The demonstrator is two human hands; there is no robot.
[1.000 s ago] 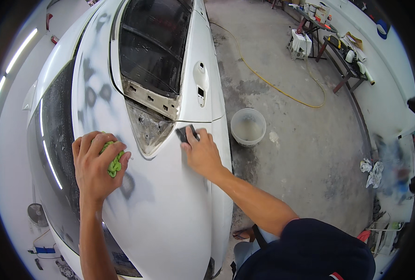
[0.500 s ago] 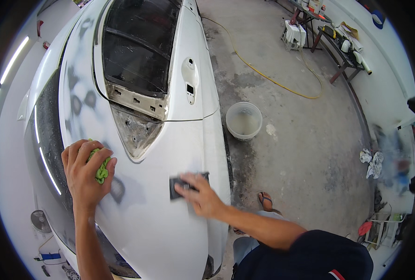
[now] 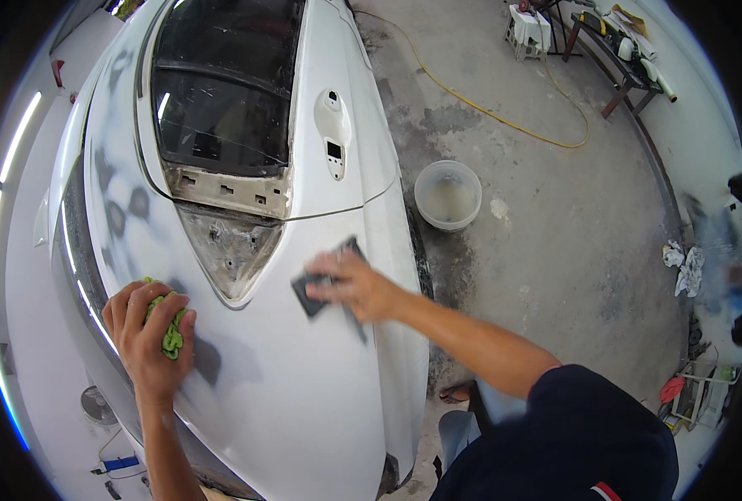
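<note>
My left hand [image 3: 145, 351] is closed around a crumpled green cloth [image 3: 173, 341] and rests on the white body panel, close to the dark glass. My right hand [image 3: 364, 288], slightly smeared by motion, presses a dark grey sheet of sandpaper [image 3: 301, 294] onto the white car body [image 3: 304, 401]. That sheet lies tilted, right of the bare triangular recess [image 3: 230, 246] behind the side window [image 3: 220, 92]. Whether a block sits under the sheet is hidden. Grey patches [image 3: 205, 361] mark the panel beside my left hand.
A translucent bucket [image 3: 450, 224] with cloudy liquid stands on the concrete floor right of the car. Behind it curves a yellow hose [image 3: 479, 110]. A dark bench [image 3: 613, 63] holding tools stands along the right wall, with crumpled paper [image 3: 688, 271] lower down.
My right hand has slid the sandpaper forward along the panel, level with the recess, and turned it askew. My left hand keeps its hold on the cloth. The whole view has shifted slightly.
</note>
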